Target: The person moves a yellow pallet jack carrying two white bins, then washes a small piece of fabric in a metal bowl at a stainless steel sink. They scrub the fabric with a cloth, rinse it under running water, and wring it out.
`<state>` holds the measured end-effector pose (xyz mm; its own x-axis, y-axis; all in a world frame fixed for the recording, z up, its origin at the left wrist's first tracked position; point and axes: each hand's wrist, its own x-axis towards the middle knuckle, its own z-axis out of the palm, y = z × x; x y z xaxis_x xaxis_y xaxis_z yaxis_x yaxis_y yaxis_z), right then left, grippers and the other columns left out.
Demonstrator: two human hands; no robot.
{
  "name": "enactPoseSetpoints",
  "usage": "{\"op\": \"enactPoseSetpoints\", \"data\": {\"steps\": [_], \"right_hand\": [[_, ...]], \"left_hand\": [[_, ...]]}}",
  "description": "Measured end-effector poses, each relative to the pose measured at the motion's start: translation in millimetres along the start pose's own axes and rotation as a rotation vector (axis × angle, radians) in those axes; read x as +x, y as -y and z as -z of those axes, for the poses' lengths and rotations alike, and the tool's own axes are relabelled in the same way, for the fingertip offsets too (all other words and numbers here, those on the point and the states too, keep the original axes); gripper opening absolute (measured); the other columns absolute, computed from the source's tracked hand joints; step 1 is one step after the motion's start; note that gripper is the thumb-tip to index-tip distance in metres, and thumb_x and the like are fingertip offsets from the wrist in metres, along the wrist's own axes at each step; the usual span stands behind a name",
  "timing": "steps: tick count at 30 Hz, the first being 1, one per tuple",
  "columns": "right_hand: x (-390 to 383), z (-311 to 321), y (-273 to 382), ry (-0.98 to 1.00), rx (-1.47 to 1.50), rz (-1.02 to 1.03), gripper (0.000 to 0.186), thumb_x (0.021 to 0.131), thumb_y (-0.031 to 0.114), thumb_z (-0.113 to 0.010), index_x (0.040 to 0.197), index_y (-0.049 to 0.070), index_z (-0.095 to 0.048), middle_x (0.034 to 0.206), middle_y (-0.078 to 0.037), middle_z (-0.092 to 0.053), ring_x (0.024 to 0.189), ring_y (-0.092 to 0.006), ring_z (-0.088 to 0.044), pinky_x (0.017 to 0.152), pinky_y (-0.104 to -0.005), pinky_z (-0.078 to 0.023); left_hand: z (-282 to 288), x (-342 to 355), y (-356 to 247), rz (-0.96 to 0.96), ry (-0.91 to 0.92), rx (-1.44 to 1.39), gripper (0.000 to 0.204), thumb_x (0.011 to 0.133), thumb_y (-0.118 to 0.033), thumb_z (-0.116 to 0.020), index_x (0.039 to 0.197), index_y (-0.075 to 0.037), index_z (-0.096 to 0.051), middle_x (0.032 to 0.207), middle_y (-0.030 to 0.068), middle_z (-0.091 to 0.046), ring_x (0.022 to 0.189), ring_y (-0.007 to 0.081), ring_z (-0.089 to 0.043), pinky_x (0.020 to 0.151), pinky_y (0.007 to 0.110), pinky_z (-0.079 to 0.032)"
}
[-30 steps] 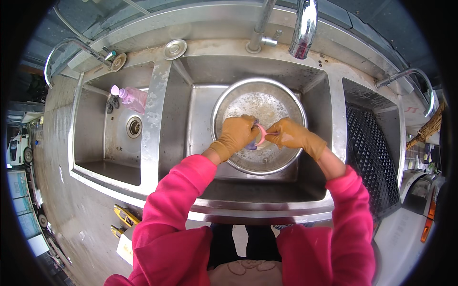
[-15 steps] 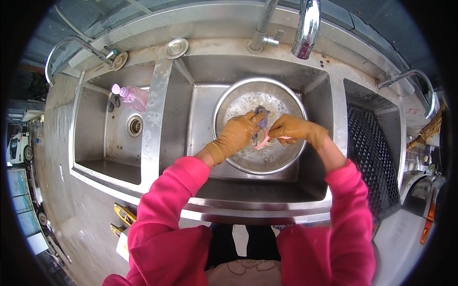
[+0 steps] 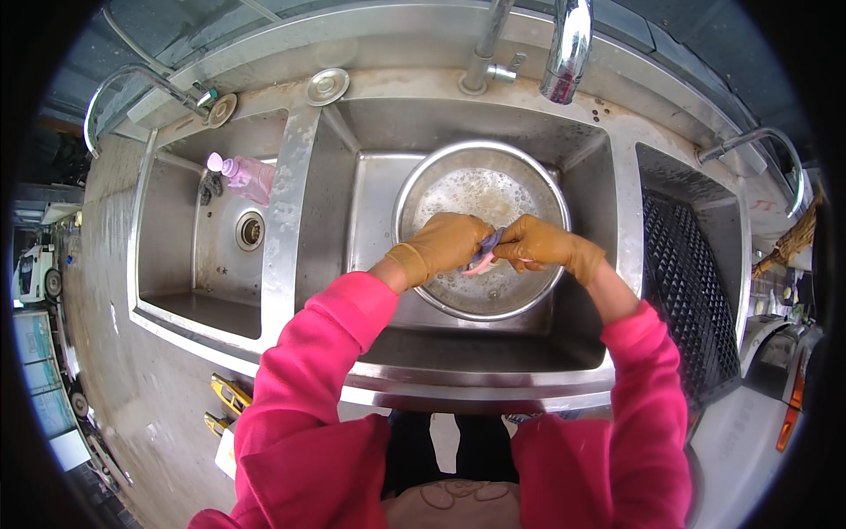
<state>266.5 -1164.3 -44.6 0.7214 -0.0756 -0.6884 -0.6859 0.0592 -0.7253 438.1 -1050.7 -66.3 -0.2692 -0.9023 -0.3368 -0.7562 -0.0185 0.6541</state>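
Note:
Both my hands wear tan rubber gloves and work over a round steel basin (image 3: 426, 160) with soapy water in it. My left hand (image 3: 447, 243) is closed on a crumpled greyish-purple cloth (image 3: 490, 240), little of which shows. My right hand (image 3: 539, 241) pinches a thin pink curved piece (image 3: 480, 264), whose exact kind I cannot make out. Cloth and pink piece touch between my fingertips, right of the basin's middle. The glove fingers hide most of both.
The basin stands in the middle sink (image 3: 379, 172). A pink bottle (image 3: 249, 180) and a dark scrubber (image 3: 211, 187) lie in the left sink, near its drain (image 3: 250, 231). A black ridged mat (image 3: 683, 282) fills the right sink. A chrome faucet (image 3: 567, 53) hangs above the basin's far side.
My left hand has moved nearer to me and to the right, bringing the cloth along. Less cloth shows now, and the hands are closer together. The pink piece has tilted slightly.

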Motion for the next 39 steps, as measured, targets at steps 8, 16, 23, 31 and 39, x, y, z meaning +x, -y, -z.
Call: {"op": "enactPoseSetpoints", "data": {"steps": [8,16,23,31,39], "right_hand": [[1.8,-10.3,0.6,-0.072,0.006,-0.012,0.023,0.088,0.025,-0.064,0.09,0.003,-0.07,0.057,-0.004,-0.052,0.046,-0.0073,-0.044,0.041,-0.0228,-0.03],[3.0,-13.3,-3.9,-0.095,-0.001,-0.025,0.025,0.087,0.024,-0.06,0.086,0.0,-0.067,0.06,-0.004,-0.053,0.05,-0.0095,-0.046,0.043,-0.0243,-0.034],[-13.0,-2.6,-2.9,-0.192,-0.034,-0.023,0.032,0.088,0.03,-0.061,0.089,-0.001,-0.067,0.062,-0.007,-0.055,0.05,-0.01,-0.047,0.043,-0.0249,-0.035],[-1.1,-1.6,-28.3,-0.543,-0.213,0.221,0.025,0.09,0.022,-0.061,0.103,0.001,-0.065,0.066,-0.009,-0.062,0.054,-0.016,-0.06,0.049,-0.0294,-0.044],[9.4,-35.0,-30.9,-0.81,-1.133,0.734,0.021,0.084,0.021,-0.061,0.1,0.007,-0.058,0.07,-0.009,-0.062,0.05,-0.026,-0.06,0.043,-0.0367,-0.046]], "left_hand": [[-13.4,3.7,1.0,-0.077,-0.265,0.331,0.017,0.074,-0.022,-0.064,0.081,-0.007,-0.06,0.075,0.0138,-0.064,0.067,0.0323,-0.064,0.058,0.04,-0.05],[-25.3,9.1,9.8,0.022,-0.23,0.117,0.021,0.074,-0.017,-0.064,0.09,-0.003,-0.064,0.083,0.0167,-0.066,0.07,0.03,-0.066,0.061,0.039,-0.052],[-15.7,13.8,43.8,0.267,-0.364,-0.63,0.032,0.081,-0.007,-0.057,0.111,0.002,-0.063,0.096,0.015,-0.067,0.075,0.0212,-0.065,0.06,0.035,-0.054],[-16.1,-1.6,35.7,0.402,-0.233,-1.236,0.027,0.092,-0.023,-0.058,0.11,-0.003,-0.059,0.092,0.0098,-0.067,0.068,0.0185,-0.066,0.046,0.027,-0.045],[-34.3,10.2,8.7,0.554,-0.201,-1.609,0.017,0.09,-0.025,-0.057,0.09,-0.009,-0.061,0.074,0.0053,-0.063,0.052,0.0126,-0.057,0.039,0.022,-0.035]]}}
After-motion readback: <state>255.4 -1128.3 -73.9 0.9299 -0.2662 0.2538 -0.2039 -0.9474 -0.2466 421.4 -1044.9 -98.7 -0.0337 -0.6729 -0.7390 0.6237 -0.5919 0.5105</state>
